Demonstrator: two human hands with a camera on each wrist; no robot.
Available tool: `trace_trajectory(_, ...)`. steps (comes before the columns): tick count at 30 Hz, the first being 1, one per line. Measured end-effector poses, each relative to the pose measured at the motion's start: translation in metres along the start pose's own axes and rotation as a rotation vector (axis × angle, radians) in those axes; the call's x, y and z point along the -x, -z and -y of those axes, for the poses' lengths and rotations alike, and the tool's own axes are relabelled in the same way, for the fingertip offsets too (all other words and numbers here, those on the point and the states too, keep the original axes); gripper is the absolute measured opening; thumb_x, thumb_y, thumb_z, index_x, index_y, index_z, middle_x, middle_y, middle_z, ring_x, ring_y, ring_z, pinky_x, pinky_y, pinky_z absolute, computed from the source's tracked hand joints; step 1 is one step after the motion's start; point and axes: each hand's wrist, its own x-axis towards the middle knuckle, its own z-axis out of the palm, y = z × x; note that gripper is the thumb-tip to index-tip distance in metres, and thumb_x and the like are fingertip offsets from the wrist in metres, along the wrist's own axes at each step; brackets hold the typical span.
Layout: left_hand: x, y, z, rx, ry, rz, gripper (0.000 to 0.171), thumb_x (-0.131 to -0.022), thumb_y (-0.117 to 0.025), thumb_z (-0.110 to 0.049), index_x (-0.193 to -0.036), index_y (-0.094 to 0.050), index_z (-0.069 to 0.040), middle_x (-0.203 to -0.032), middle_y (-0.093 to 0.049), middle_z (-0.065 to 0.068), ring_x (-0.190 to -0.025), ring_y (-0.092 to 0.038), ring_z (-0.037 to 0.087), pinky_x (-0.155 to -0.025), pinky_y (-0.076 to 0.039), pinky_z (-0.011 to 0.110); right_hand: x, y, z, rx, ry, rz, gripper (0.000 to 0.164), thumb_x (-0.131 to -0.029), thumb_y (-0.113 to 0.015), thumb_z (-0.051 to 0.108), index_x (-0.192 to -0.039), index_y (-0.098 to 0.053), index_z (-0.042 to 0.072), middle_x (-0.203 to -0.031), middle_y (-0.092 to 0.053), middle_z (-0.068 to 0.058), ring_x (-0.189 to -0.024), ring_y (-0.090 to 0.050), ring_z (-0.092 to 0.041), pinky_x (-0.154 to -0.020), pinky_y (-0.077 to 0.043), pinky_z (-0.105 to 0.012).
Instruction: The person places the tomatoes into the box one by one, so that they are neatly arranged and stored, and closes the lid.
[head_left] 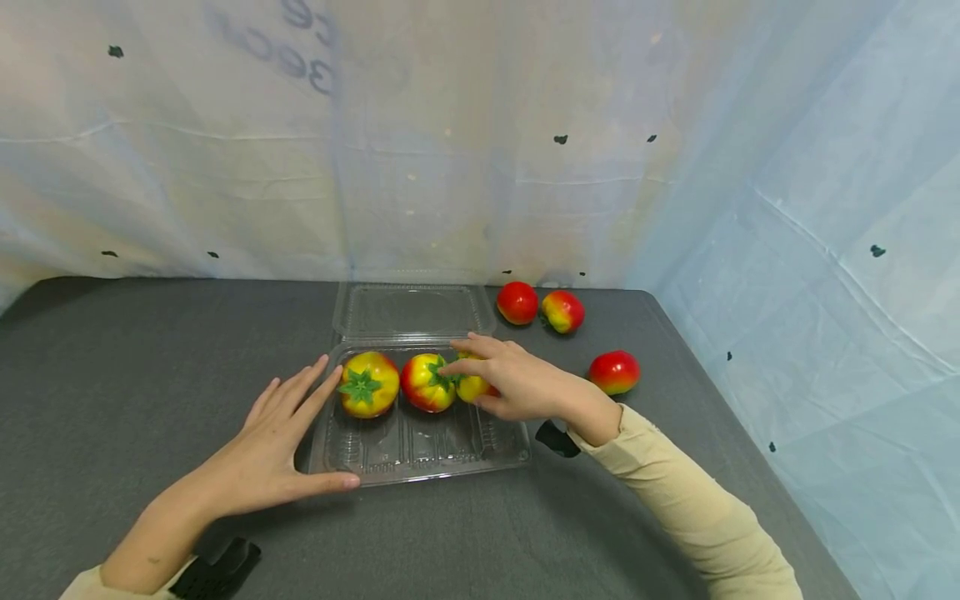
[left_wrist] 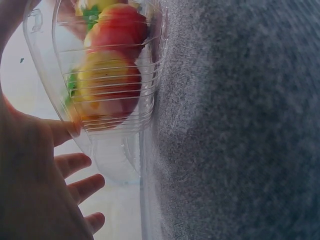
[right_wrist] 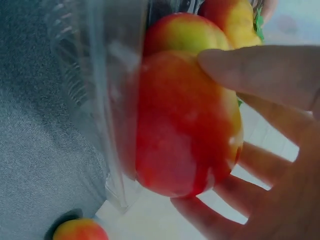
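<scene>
A clear plastic clamshell container [head_left: 442, 454] lies open on the table, its lid [head_left: 412, 310] folded back toward the wall. A row of three shiny red-and-yellow tomatoes sits along its far part: the left tomato [head_left: 369, 385] and middle tomato [head_left: 427, 379] show green star-shaped tops. My right hand [head_left: 528, 379] covers much of the right tomato [right_wrist: 185, 130] and grips it, thumb on one side and fingers round the other, inside the container wall. With fingers spread and fairly straight, my left hand [head_left: 273, 454] rests at the container's left edge, fingertips right at the rim.
Behind the right hand, a red tomato [head_left: 517, 302] and a red-and-yellow tomato [head_left: 562, 312] stand beside the lid. Another tomato [head_left: 614, 372] lies near the right forearm. Pale plastic sheeting [head_left: 450, 167] hangs behind the dark grey table [head_left: 187, 358] and along its right side.
</scene>
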Motion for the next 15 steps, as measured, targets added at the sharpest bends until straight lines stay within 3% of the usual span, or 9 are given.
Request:
trace_trajectory(5, 0.001, -0.001, 0.0, 0.005, 0.007, 0.004, 0.115, -0.072, -0.07, -0.067, -0.156, -0.008, -0.02, -0.161, -0.005, 0.012, -0.143, -0.015, 0.043, -0.117, 0.004, 0.055, -0.001, -0.002, -0.002, -0.03, -0.004, -0.024, 0.06, -0.088, -0.068, 0.012, -0.143, -0.045, 0.012, -0.15, -0.036, -0.019, -0.138, -0.037, -0.033, -0.108, -0.04, -0.044)
trace_trajectory(15, 0.0, 0.0, -0.001, 0.024, 0.023, 0.017, 0.114, -0.072, -0.07, -0.067, -0.156, -0.008, -0.021, -0.161, -0.006, 0.012, -0.143, -0.015, 0.044, -0.116, 0.004, 0.057, -0.002, -0.016, -0.011, -0.096, -0.028, -0.054, 0.061, -0.088, -0.07, 0.018, -0.143, -0.045, 0.009, -0.148, -0.039, -0.019, -0.138, -0.037, -0.031, -0.111, -0.036, -0.044)
